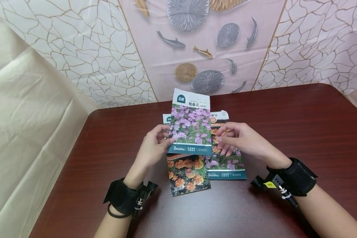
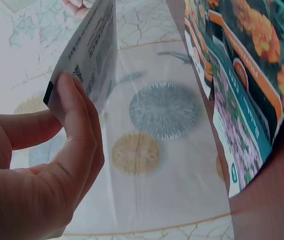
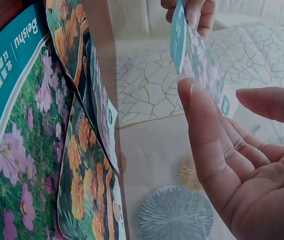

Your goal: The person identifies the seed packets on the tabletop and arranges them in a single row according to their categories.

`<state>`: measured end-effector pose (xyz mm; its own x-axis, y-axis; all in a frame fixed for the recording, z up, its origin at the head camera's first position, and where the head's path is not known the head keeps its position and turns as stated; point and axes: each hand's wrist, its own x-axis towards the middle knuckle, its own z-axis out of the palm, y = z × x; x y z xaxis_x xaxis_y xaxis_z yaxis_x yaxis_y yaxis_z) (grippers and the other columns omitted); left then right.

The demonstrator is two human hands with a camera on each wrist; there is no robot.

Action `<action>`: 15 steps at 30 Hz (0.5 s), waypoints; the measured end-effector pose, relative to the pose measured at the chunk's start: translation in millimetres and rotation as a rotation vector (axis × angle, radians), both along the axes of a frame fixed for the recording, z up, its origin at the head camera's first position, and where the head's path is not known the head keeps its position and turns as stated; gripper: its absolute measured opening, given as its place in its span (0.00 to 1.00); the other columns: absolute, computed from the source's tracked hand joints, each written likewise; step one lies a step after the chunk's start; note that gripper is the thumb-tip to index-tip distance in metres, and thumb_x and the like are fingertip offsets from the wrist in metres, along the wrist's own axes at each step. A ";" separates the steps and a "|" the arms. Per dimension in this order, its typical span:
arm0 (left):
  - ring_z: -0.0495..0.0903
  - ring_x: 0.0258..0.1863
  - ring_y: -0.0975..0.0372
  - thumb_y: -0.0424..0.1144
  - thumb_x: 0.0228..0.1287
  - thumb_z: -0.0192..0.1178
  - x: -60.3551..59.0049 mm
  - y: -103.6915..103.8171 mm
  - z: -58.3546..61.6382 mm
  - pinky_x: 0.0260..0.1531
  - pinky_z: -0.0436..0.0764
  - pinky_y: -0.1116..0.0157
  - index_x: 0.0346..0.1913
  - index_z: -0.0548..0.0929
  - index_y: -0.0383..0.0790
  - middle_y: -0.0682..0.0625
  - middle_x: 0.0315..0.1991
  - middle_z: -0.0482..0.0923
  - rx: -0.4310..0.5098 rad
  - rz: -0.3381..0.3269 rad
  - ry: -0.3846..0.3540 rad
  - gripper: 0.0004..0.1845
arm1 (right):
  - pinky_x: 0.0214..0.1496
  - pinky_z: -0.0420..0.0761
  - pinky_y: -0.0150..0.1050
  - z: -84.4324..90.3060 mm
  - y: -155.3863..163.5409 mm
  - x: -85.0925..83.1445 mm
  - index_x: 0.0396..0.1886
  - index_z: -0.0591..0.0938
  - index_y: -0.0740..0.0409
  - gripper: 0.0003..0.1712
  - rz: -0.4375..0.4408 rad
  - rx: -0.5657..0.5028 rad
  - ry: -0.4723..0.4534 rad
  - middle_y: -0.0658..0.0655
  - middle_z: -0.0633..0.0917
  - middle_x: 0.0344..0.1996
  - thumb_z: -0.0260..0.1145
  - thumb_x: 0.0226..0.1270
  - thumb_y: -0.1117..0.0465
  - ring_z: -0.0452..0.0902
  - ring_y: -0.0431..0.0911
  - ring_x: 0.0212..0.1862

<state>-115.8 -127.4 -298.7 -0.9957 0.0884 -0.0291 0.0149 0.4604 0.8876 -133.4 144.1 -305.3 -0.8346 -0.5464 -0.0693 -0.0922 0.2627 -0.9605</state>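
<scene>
The seed packet (image 1: 191, 122) held up above the table is a flat paper sachet with a white top band bearing dark print, a wide photograph of pink-purple flowers on green, and a teal strip along the bottom marked "Beishu". It stands nearly upright, tilted a little, its printed face toward the person, pinched at its lower left corner. Its back (image 2: 89, 47) is pale with small dark print. Beneath it, several more packets lie flat and overlapping: an orange marigold packet (image 1: 188, 176) on a dark ground, and just beside it a second pink-flower packet (image 1: 226, 167) with the same teal strip.
</scene>
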 end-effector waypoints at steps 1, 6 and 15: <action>0.78 0.31 0.59 0.30 0.60 0.59 -0.8 -2.1 0.3 0.28 0.79 0.63 0.53 0.74 0.36 0.44 0.37 0.76 -0.005 0.007 0.002 0.17 | 0.31 0.80 0.51 -0.2 0.6 -0.4 0.45 0.72 0.72 0.11 0.001 0.005 0.011 0.67 0.82 0.28 0.56 0.67 0.67 0.80 0.58 0.29; 0.78 0.33 0.57 0.31 0.61 0.58 -7.1 -18.1 4.4 0.29 0.80 0.61 0.53 0.73 0.38 0.44 0.38 0.77 -0.057 0.078 0.003 0.17 | 0.31 0.80 0.50 -1.0 3.0 -2.3 0.45 0.73 0.70 0.12 0.001 0.018 0.047 0.68 0.82 0.28 0.57 0.67 0.65 0.80 0.55 0.28; 0.77 0.33 0.55 0.33 0.65 0.55 -13.0 -63.3 15.2 0.33 0.79 0.59 0.55 0.73 0.36 0.41 0.41 0.77 -0.160 0.191 0.033 0.16 | 0.30 0.80 0.49 -0.9 6.5 -3.2 0.45 0.74 0.70 0.10 -0.009 0.047 0.132 0.65 0.83 0.28 0.55 0.67 0.67 0.80 0.56 0.28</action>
<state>-128.8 -190.7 -283.5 -0.9945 -0.1047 0.0054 -0.0579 0.5922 0.8037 -136.6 150.6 -306.3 -0.8428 -0.5380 0.0161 -0.2147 0.3086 -0.9266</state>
